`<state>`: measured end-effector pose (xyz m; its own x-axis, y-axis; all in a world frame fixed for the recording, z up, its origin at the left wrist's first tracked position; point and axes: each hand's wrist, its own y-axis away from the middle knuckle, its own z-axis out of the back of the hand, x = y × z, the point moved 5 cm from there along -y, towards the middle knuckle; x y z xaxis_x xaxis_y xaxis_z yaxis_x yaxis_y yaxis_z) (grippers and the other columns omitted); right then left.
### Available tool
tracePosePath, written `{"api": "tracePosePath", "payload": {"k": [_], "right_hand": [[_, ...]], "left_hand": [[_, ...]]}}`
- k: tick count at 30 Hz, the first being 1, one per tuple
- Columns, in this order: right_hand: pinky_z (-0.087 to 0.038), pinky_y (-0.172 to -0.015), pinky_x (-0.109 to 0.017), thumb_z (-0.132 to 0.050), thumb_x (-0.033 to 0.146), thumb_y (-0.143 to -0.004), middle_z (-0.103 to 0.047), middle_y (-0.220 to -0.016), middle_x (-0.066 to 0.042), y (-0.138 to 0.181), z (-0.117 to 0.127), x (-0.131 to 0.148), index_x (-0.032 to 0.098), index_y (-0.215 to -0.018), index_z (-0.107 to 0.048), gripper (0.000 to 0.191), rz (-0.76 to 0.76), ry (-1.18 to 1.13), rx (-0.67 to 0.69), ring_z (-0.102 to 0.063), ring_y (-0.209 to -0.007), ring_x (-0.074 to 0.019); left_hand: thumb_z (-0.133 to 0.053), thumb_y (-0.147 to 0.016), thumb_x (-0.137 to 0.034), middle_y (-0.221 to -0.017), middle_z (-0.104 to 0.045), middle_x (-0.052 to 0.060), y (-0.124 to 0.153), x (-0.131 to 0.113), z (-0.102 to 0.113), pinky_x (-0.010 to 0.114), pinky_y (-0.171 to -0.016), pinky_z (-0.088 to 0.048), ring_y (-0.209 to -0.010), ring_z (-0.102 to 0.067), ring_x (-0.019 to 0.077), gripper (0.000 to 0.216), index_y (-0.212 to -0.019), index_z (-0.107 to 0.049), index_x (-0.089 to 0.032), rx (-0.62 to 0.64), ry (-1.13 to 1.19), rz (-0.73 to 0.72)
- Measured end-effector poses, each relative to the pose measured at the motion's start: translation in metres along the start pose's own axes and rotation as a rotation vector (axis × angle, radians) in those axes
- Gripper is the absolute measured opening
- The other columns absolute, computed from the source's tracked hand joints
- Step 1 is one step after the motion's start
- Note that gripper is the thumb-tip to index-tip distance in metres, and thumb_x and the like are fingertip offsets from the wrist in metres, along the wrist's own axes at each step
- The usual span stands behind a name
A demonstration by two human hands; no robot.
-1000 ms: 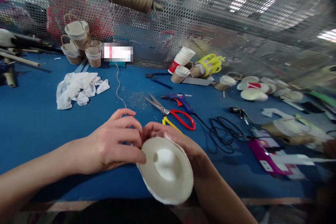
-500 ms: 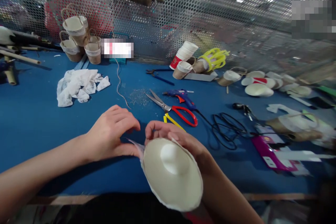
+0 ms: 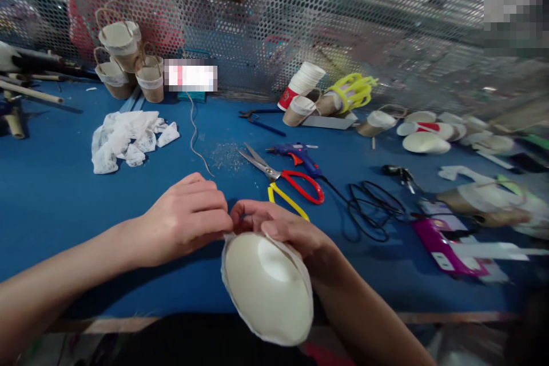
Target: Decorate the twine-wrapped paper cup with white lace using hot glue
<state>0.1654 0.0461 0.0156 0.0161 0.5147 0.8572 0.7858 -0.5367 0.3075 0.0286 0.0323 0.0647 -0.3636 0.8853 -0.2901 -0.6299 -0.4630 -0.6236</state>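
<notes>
The left hand (image 3: 189,218) has closed in since half a second ago: its fingertips now meet those of the right hand (image 3: 288,233) at the upper edge of the white round paper dish with a domed centre (image 3: 268,291), which sits a little further left in view. The left hand pinches the dish's frayed rim between thumb and fingers. The right hand cups the dish from behind, thumb pressed over the top rim, holding it tilted above the near edge of the blue worktop (image 3: 55,194). Just beyond the hands lie the red-and-yellow-handled scissors (image 3: 263,167), with the blue glue gun (image 3: 295,152) beside them. A crumpled white lace cloth (image 3: 126,137) lies well to the left.
</notes>
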Motion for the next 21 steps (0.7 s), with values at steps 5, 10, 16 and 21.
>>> {"api": "tracePosePath", "payload": {"k": [5, 10, 16, 21], "right_hand": [[-0.034, -0.051, -0.021, -0.070, 0.051, -0.058, -0.057, -0.074, 0.000, -0.007, 0.003, -0.004, 0.014, -0.089, -0.058, 0.050, -0.059, 0.052, 0.024, -0.048, -0.060, -0.0088], [-0.037, -0.055, -0.022, -0.073, 0.053, -0.053, -0.056, -0.077, 0.000, -0.009, 0.003, -0.006, 0.016, -0.086, -0.059, 0.051, -0.065, 0.085, 0.023, -0.049, -0.064, -0.0095], [-0.041, -0.063, -0.025, -0.075, 0.055, -0.048, -0.055, -0.083, -0.002, -0.010, -0.004, -0.009, 0.016, -0.086, -0.058, 0.057, -0.096, 0.130, 0.054, -0.051, -0.074, -0.0126], [-0.039, -0.056, -0.021, -0.076, 0.050, -0.052, -0.055, -0.076, 0.000, -0.011, -0.004, -0.012, 0.015, -0.086, -0.057, 0.053, -0.107, 0.114, 0.100, -0.049, -0.068, -0.0094]], "left_hand": [[-0.047, -0.088, -0.018, -0.076, -0.065, 0.004, -0.001, 0.000, 0.004, 0.029, -0.068, -0.042, -0.071, -0.057, 0.0139, 0.014, -0.081, -0.059, -0.018, -0.039, 0.063, -0.001], [-0.049, -0.088, -0.018, -0.078, -0.067, 0.007, -0.002, -0.001, 0.004, 0.028, -0.067, -0.046, -0.071, -0.059, 0.0143, 0.012, -0.085, -0.061, -0.015, -0.001, 0.203, 0.049], [-0.056, -0.083, -0.020, -0.067, -0.064, 0.002, -0.001, 0.000, 0.001, 0.019, -0.056, -0.045, -0.059, -0.057, 0.0099, 0.009, -0.077, -0.060, -0.014, 0.134, 0.366, 0.299], [-0.055, -0.082, -0.018, -0.068, -0.064, 0.001, 0.000, -0.001, -0.004, 0.017, -0.056, -0.044, -0.059, -0.057, 0.0082, 0.012, -0.073, -0.062, -0.013, 0.332, 0.560, 0.518]]}}
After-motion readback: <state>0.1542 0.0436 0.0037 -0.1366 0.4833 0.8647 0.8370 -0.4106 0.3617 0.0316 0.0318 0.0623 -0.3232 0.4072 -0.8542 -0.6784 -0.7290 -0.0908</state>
